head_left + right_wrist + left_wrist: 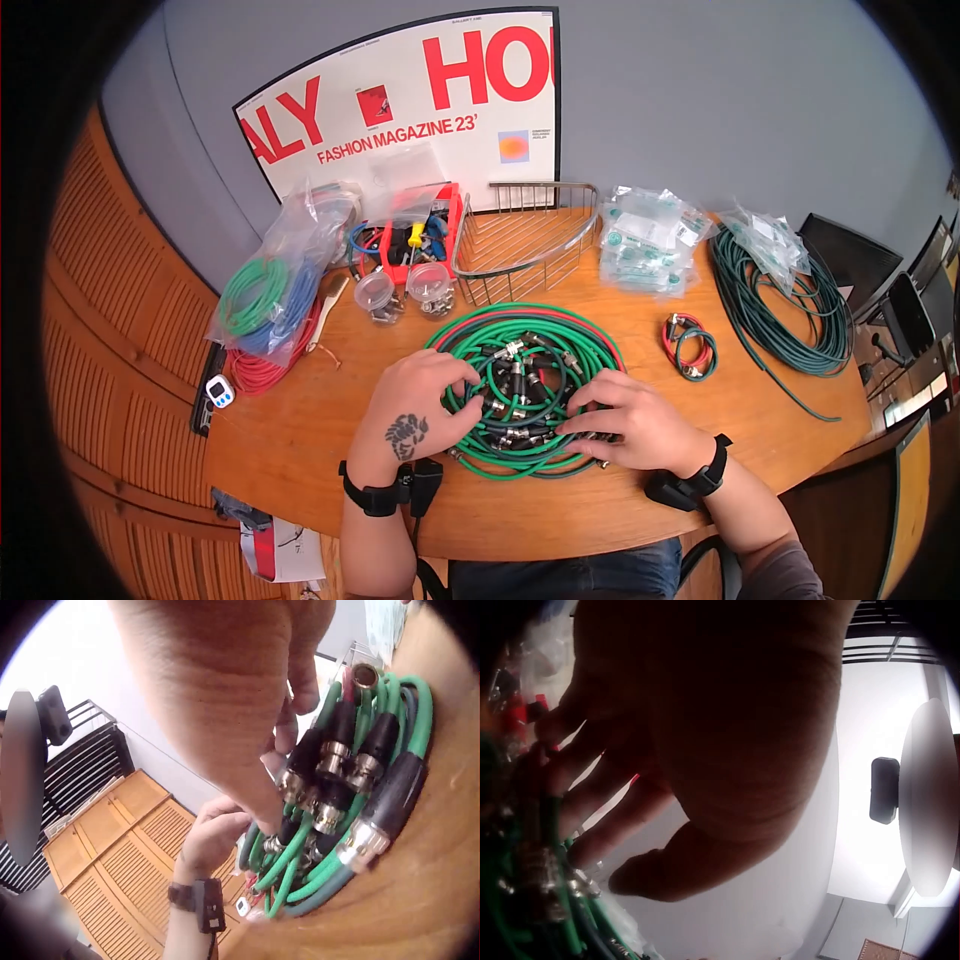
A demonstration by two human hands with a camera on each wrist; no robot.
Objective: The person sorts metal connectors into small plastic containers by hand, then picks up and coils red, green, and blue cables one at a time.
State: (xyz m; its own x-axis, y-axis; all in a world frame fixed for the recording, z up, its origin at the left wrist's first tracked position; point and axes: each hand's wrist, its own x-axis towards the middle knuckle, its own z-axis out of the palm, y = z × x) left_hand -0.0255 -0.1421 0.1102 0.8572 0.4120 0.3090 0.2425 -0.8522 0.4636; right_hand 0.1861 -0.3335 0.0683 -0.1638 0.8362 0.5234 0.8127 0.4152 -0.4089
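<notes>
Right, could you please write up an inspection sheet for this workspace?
Surface: wooden tabletop; spills, nothing seen
Job's things: coiled cables with metal-tipped connectors, between the hands
Clutter: wire basket, red bin, two clear jars, clear packets
Grippers: left hand and right hand, fingers loosely bent at the coiled cables
Cables: dark green coil and small red-and-dark coil, right; bagged coils, left
Surroundings: poster, grey wall, louvred doors
</notes>
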